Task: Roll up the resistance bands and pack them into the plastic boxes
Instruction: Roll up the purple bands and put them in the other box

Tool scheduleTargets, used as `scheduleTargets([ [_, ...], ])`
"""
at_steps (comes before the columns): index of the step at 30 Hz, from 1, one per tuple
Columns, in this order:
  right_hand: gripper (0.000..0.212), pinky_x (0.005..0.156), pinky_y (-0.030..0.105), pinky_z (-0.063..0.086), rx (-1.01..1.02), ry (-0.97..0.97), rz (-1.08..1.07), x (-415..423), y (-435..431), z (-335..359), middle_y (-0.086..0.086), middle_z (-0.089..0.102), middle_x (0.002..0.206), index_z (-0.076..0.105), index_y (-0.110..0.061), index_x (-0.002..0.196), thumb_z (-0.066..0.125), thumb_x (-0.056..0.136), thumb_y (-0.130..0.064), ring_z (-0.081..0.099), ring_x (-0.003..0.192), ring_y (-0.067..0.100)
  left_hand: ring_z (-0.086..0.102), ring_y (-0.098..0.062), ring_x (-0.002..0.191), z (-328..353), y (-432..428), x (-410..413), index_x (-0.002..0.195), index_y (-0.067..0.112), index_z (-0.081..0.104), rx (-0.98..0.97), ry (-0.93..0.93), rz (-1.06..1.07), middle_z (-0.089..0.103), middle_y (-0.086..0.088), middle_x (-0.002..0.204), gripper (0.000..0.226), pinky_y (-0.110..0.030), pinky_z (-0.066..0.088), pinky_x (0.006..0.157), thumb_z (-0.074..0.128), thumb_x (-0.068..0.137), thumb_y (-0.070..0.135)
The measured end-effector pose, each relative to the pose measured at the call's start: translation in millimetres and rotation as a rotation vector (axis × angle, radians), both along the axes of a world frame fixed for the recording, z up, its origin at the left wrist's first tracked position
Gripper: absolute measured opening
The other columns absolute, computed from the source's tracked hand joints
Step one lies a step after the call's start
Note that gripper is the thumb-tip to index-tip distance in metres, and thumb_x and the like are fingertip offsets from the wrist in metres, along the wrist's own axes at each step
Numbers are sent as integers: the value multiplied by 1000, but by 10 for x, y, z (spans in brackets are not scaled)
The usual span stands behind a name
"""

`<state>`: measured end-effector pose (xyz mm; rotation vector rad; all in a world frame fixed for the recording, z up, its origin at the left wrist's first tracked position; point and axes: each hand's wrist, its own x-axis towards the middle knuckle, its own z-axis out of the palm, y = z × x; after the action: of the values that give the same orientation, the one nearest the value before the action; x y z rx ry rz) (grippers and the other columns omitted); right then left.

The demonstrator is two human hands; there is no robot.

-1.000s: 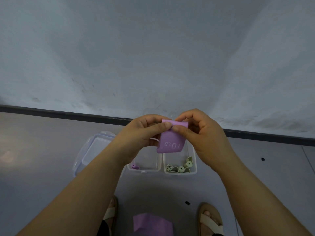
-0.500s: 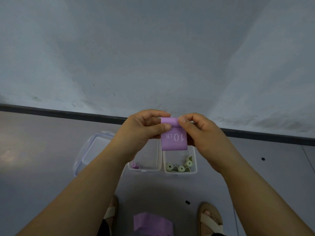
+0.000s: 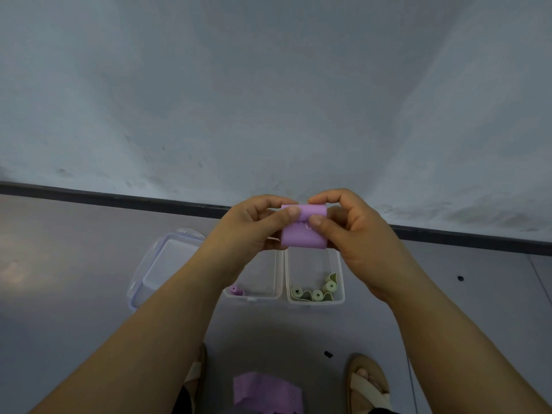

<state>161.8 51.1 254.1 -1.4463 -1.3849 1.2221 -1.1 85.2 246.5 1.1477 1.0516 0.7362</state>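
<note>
Left hand [image 3: 250, 227]: thumb and curled fingers pinch the purple band's rolled top edge.
Right hand [image 3: 355, 231]: same pinch, opposite side.
Purple band [image 3: 304, 231]: smooth, flat rubbery strip, top partly rolled, held in the air above the boxes.
Left box [image 3: 259, 274]: clear plastic, one purple roll [image 3: 235, 289] in its near corner.
Right box [image 3: 314, 277]: clear plastic, holds green rolls [image 3: 316, 292].
Lid [image 3: 162, 264]: clear, on the grey floor beside the boxes.

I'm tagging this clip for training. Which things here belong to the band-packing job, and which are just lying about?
Job: purple band held by left hand and right hand; left box with purple roll; right box with green rolls; spare purple bands.
Lying about: lid, sandals, floor specks.
</note>
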Motion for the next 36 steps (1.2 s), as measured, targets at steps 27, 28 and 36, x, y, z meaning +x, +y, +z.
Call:
scheduleTargets([
  [27,15,70,16,55,-50,18,-41,-4,-3,26,-5,61,89,56,-32,89,59,88,-18,65,75,10,61,-11,68,-35,17,-10,101,16,65,-36,146,-68,66,-1,80,18,-26,58,72,59,88,27],
  [28,16,70,16,55,-43,7,-31,-5,-4,27,-5,61,89,56,-32,89,60,87,-17,65,75,10,61,-11,68,-34,18,-11,100,17,65,-31,151,-62,66,-2,81,17,-26,58,73,60,88,26],
  [36,13,70,16,55,-71,-14,-42,-29,-12,38,-9,62,93,54,-36,91,59,88,-25,66,73,6,61,-16,73,-5,5,-27,98,18,65,5,129,-43,68,-9,88,13,-30,57,75,64,85,18],
])
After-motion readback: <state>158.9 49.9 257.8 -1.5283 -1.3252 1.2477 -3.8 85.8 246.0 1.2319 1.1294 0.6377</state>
